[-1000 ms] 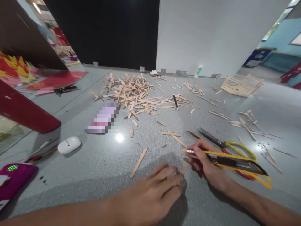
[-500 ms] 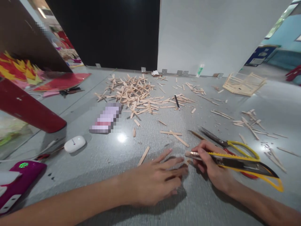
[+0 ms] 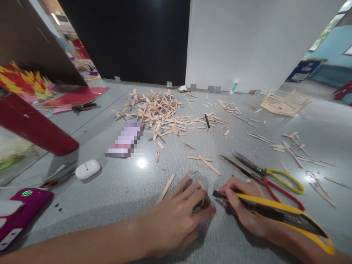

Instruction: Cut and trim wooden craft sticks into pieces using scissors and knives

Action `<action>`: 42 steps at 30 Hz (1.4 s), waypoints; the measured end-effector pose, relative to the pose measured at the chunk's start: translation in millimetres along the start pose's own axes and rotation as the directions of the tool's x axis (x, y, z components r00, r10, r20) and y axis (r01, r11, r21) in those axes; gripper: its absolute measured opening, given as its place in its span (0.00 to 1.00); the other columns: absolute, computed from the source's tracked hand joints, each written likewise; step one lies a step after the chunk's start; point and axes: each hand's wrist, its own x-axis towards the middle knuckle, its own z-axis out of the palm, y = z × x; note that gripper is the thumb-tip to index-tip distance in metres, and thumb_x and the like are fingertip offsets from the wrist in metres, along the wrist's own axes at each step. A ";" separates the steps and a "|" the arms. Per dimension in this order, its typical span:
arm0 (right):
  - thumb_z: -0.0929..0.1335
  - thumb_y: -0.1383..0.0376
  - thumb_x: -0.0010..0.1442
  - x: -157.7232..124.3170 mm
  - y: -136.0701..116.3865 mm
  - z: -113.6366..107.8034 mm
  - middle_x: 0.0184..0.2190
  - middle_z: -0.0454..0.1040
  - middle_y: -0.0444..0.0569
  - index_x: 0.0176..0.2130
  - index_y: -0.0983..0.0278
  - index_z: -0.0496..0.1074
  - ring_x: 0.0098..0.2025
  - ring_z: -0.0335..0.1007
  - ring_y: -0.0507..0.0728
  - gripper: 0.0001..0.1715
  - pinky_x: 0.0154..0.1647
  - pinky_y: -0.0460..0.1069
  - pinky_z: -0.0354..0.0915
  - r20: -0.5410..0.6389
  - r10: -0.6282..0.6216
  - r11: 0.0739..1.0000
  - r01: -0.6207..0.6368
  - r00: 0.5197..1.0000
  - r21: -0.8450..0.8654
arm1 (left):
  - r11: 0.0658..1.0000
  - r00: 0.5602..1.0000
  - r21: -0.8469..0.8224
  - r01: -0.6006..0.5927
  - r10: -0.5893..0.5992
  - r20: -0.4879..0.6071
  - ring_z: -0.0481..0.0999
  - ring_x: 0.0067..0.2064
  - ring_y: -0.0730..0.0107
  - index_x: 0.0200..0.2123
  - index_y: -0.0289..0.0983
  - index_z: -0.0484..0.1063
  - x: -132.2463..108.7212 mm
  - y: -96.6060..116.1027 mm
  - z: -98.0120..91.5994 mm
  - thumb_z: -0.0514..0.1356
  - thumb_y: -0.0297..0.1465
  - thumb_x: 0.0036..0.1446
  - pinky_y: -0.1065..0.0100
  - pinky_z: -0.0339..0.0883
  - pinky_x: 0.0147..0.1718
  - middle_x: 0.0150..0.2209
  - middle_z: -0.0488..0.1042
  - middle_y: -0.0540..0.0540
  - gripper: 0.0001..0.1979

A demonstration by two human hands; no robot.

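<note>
My right hand (image 3: pixel 243 205) is wrapped around a yellow and black utility knife (image 3: pixel 286 214). The knife's dark front end points left, just off my left fingers. My left hand (image 3: pixel 178 216) is palm down low over the table, its fingers bent around a small wooden stick (image 3: pixel 215 217); only bits of that stick show, the rest being hidden under the fingers. Beyond the right hand lie scissors (image 3: pixel 265 172) with one yellow and one red handle, blades apart. Another flat wooden stick (image 3: pixel 166 189) lies beside my left hand, and two crossed sticks (image 3: pixel 205 160) are farther forward.
A heap of wooden sticks (image 3: pixel 155 108) spreads at the back, with a black pen-like tool (image 3: pixel 207 122) beside it. A stick-built frame (image 3: pixel 286 102) stands back right. Leftward are a blurred phone (image 3: pixel 125 139), a white mouse (image 3: pixel 88 169), a red tube (image 3: pixel 38 126) and a purple device (image 3: pixel 30 209).
My left fingers have curled in from a flatter spread. The right hand has tilted the knife, its rear end now lower, and more of the scissors' red handle shows.
</note>
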 end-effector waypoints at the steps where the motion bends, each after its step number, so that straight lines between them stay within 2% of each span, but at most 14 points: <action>1: 0.63 0.48 0.79 1.9 -1.8 0.2 0.18 0.73 0.42 0.29 0.57 0.72 0.18 0.69 0.53 0.29 0.22 0.49 0.61 0.025 -0.034 0.999 0.035 0.999 -0.023 | 1.000 1.000 -0.004 0.014 -0.014 -0.010 0.68 0.73 0.45 0.71 0.38 0.71 -1.0 0.8 5.0 0.66 0.34 0.72 0.36 0.54 0.78 0.64 0.75 0.35 0.27; 5: 0.64 0.55 0.79 6.8 -3.1 3.8 0.19 0.70 0.38 0.29 0.58 0.68 0.18 0.65 0.50 0.26 0.22 0.47 0.58 0.052 -0.080 0.996 0.082 0.995 -0.036 | 1.000 0.998 0.001 0.025 -0.025 -0.059 0.60 0.80 0.41 0.73 0.35 0.69 -5.0 2.9 18.7 0.62 0.34 0.74 0.37 0.54 0.78 0.72 0.68 0.27 0.27; 8: 0.64 0.58 0.78 7.2 -1.8 5.6 0.19 0.70 0.37 0.30 0.58 0.68 0.18 0.65 0.50 0.22 0.22 0.46 0.58 0.056 -0.099 0.995 0.100 0.994 -0.020 | 0.999 0.997 -0.001 0.032 -0.032 -0.067 0.60 0.80 0.38 0.74 0.35 0.67 -5.3 4.1 21.1 0.60 0.34 0.76 0.37 0.56 0.77 0.74 0.67 0.25 0.27; 16: 0.66 0.60 0.77 6.5 -4.3 5.1 0.20 0.72 0.37 0.30 0.58 0.70 0.20 0.68 0.50 0.21 0.23 0.46 0.60 0.079 -0.084 0.996 0.086 0.993 -0.021 | 0.999 0.993 0.015 0.050 -0.048 -0.107 0.65 0.78 0.39 0.72 0.35 0.69 -3.1 7.2 19.4 0.59 0.34 0.77 0.39 0.57 0.77 0.73 0.69 0.25 0.25; 25: 0.65 0.58 0.78 6.8 -3.0 8.3 0.21 0.73 0.39 0.31 0.58 0.71 0.21 0.70 0.51 0.21 0.25 0.48 0.59 0.100 -0.082 0.996 0.084 0.992 -0.014 | 0.998 0.995 0.045 0.052 -0.048 -0.082 0.65 0.77 0.38 0.76 0.35 0.64 -2.3 7.6 21.9 0.55 0.35 0.80 0.37 0.60 0.75 0.73 0.68 0.23 0.27; 30: 0.63 0.58 0.81 2.1 1.4 13.0 0.22 0.70 0.39 0.31 0.57 0.66 0.22 0.68 0.52 0.23 0.26 0.48 0.59 0.113 -0.097 0.995 0.099 0.989 -0.016 | 0.992 0.996 0.118 0.040 -0.030 -0.085 0.67 0.77 0.39 0.78 0.35 0.60 -3.1 6.5 22.6 0.59 0.37 0.78 0.39 0.59 0.75 0.73 0.69 0.25 0.31; 35: 0.59 0.60 0.80 -1.7 -0.2 17.5 0.22 0.69 0.40 0.33 0.56 0.64 0.22 0.66 0.54 0.20 0.25 0.50 0.57 0.191 -0.136 0.986 0.151 0.972 -0.065 | 0.986 0.998 0.166 0.031 -0.022 -0.052 0.68 0.76 0.36 0.80 0.31 0.56 -1.2 7.9 20.3 0.62 0.38 0.76 0.33 0.57 0.74 0.72 0.70 0.23 0.37; 38: 0.60 0.58 0.81 -2.2 -2.7 19.1 0.21 0.66 0.39 0.32 0.56 0.60 0.21 0.63 0.53 0.22 0.24 0.50 0.56 0.189 -0.098 0.992 0.111 0.977 -0.057 | 0.987 0.998 0.155 0.032 -0.024 -0.052 0.68 0.76 0.34 0.79 0.31 0.56 -0.8 8.6 19.4 0.63 0.38 0.76 0.29 0.56 0.73 0.71 0.70 0.22 0.37; 42: 0.60 0.52 0.81 0.4 -2.5 15.8 0.21 0.66 0.40 0.30 0.56 0.60 0.22 0.61 0.54 0.26 0.26 0.50 0.59 0.154 -0.005 0.999 0.010 0.988 -0.033 | 0.988 0.998 0.151 0.037 -0.029 -0.052 0.69 0.75 0.34 0.77 0.33 0.61 -1.4 8.5 17.7 0.65 0.39 0.74 0.26 0.53 0.72 0.72 0.70 0.23 0.35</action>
